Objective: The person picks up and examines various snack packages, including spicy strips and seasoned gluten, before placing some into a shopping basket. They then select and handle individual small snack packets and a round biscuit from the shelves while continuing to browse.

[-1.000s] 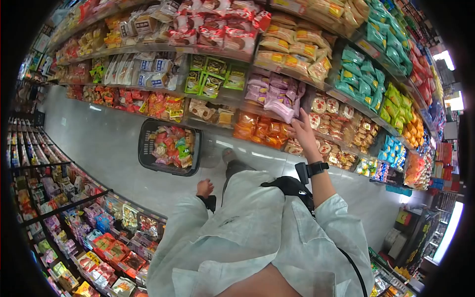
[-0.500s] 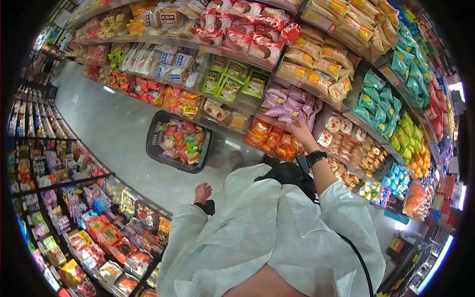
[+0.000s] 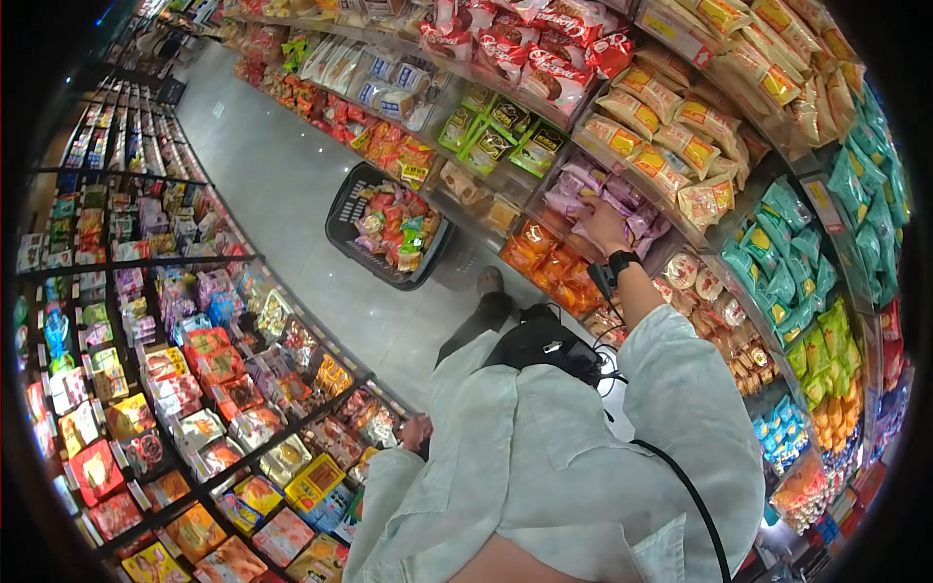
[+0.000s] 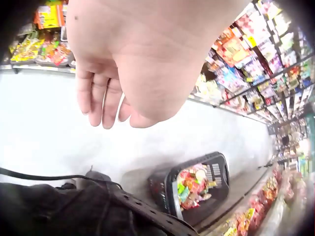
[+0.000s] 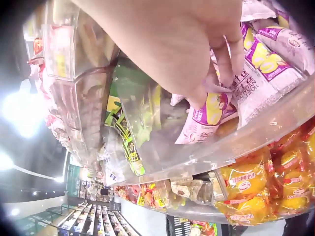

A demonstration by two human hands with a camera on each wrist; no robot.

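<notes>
My right hand point(image 3: 604, 225) is in a clear shelf bin of purple-and-white snack packets point(image 3: 641, 209). In the right wrist view, the thumb and fingers of that hand point(image 5: 197, 54) pinch a small purple packet point(image 5: 209, 115) near the bin's front wall point(image 5: 246, 142). More purple packets point(image 5: 270, 61) lie beside the fingers. Low at my side hangs my left hand point(image 3: 416, 432), its fingers loosely bent and holding nothing in the left wrist view. A dark shopping basket point(image 3: 340, 219) with mixed wrapped snacks point(image 3: 394, 223) stands on the floor ahead of me.
Below the purple packets is a bin of orange-wrapped snacks point(image 3: 549, 257); green packs point(image 3: 496, 136) sit to their left. Teal bags point(image 3: 787, 257) fill bins at the right. A lower display of boxed goods point(image 3: 214, 360) runs along the left, across the grey floor point(image 3: 282, 165).
My right hand has gone from the bin's front edge deeper among the purple packets. My left hand has moved back toward my body. The head view has turned, shifting the basket rightward.
</notes>
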